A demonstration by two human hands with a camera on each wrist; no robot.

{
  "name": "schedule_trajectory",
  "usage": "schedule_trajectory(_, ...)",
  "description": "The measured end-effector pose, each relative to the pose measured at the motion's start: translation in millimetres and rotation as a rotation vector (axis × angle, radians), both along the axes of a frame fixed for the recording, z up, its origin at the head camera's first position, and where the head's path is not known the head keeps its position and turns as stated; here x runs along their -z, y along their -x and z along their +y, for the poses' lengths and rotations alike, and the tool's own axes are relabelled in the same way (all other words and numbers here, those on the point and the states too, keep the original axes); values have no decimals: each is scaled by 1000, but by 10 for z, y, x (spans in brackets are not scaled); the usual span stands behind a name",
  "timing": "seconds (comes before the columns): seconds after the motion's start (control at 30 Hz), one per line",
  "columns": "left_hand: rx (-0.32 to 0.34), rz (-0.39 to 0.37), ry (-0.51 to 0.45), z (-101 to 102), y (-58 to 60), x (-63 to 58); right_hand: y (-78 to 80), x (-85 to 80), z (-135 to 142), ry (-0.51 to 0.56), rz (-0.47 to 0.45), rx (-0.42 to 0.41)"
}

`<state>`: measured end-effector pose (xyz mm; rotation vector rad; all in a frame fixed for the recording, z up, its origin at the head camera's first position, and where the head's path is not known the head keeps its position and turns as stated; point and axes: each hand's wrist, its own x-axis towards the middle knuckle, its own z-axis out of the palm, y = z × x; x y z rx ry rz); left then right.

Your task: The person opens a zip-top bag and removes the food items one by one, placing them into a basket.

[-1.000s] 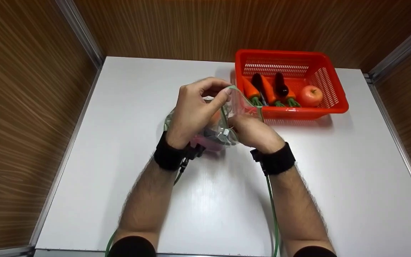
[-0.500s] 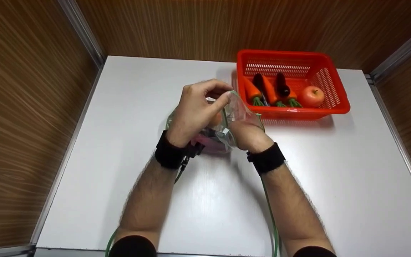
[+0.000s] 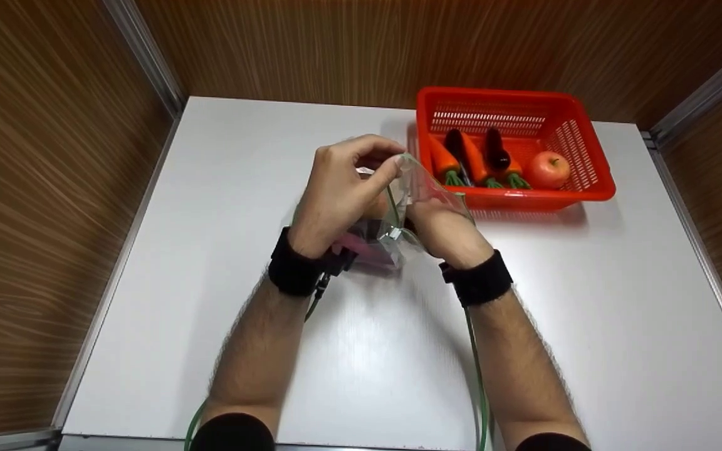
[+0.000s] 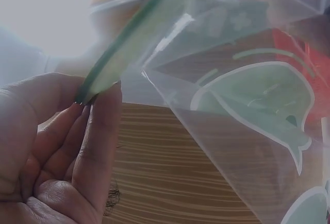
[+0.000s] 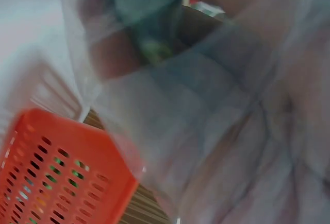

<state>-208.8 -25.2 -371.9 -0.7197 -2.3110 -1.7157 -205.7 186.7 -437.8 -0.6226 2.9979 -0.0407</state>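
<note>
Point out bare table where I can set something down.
Free: white table between its left edge and the left hand; also in front of the red basket, right of the right forearm. Crowded: around the plastic bag and right hand, and the basket's left half, with carrots.

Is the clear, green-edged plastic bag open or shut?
The bag is open: the left hand pinches its edge, with the right hand partly inside.

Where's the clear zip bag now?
In the head view, the clear zip bag is near centre, by the near-left corner of the red basket, its green rim pinched by the left hand.
</note>
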Motion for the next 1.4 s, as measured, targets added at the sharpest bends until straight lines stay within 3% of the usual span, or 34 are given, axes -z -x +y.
schedule_trajectory(0.07,-4,6,-4,-2,-1,0,-30,-12,13,150,30,5)
schedule_trajectory(0.2,-9,17,-6,-8,-8,-5,-57,-55,33,266,36,-29)
schedule_trajectory(0.57,-31,23,7,-20,-4,-6,-102,-325,121,398,5,-68)
schedule_trajectory(0.83,-28,8,-23,-29,5,0,-233,-549,276,477,77,-101)
schedule_trajectory(1.4,-41,17,-19,-68,6,10,-459,-825,667,596,184,20)
